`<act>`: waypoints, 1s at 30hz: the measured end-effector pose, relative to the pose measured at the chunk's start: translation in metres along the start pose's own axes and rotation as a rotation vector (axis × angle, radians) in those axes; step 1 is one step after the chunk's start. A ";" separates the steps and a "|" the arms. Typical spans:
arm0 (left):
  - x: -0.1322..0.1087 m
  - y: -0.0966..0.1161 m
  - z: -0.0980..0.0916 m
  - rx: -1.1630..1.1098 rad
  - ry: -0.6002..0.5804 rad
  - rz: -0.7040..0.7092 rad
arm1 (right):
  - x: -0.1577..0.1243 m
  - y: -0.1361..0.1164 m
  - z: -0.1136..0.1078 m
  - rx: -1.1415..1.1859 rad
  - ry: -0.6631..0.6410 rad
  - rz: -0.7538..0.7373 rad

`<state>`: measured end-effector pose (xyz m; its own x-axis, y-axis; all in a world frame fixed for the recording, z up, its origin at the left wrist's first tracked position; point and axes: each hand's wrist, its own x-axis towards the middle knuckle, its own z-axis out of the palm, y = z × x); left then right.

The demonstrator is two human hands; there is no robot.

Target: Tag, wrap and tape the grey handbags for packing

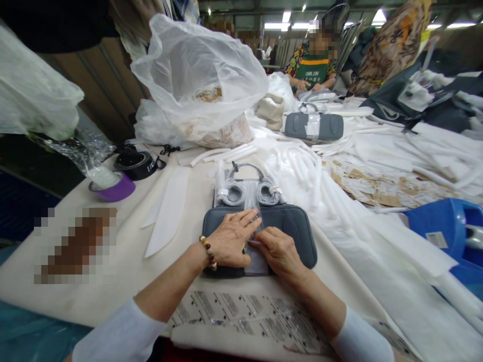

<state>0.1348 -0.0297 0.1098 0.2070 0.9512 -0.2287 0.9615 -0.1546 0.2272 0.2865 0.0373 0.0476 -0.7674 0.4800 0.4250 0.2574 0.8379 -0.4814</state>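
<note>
Head view: one dark grey padded panel (292,223), rounded at the corners and smooth, lies at centre on cream cloth (128,304). One translucent plastic band (258,266) crosses its middle. Left hand (232,239) lies flat across band and panel, fingers extended, gripping nothing; one bracelet (208,253) of round beads at that wrist. Right hand (281,251) is closed, thumb and fingers pinching the band's edge. Just beyond the panel: two grey coils (234,193), ring-shaped, and one thin curved handle (247,166). Second grey panel (334,125), also banded in plastic, farther off, near one co-worker (315,75) in a green apron, two hands showing. Left side: one purple ring (113,188), one black ring-shaped roll (138,168). Behind them, one large crumpled translucent bag (199,65). Right: one glossy blue plastic bin (445,221). Nearest edge: plastic film (245,314) printed with diagonal blocks, too small to read.
</note>
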 end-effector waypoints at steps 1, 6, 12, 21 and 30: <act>0.000 0.001 0.001 -0.002 0.018 -0.016 | 0.000 0.000 0.001 -0.008 0.003 0.013; 0.003 0.001 0.007 -0.014 0.104 -0.067 | 0.002 -0.005 0.000 -0.042 -0.018 0.093; 0.003 0.001 0.008 -0.064 0.149 -0.075 | 0.010 -0.012 -0.015 -0.123 -0.094 0.201; 0.003 -0.003 0.011 -0.111 0.228 -0.043 | 0.026 -0.022 -0.020 -0.241 -0.186 0.428; -0.021 0.019 0.049 0.165 0.616 0.176 | 0.027 -0.024 -0.019 -0.201 -0.159 0.487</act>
<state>0.1576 -0.0656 0.0725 0.2697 0.8791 0.3930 0.9479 -0.3141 0.0522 0.2707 0.0350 0.0848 -0.6067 0.7926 0.0610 0.7001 0.5691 -0.4312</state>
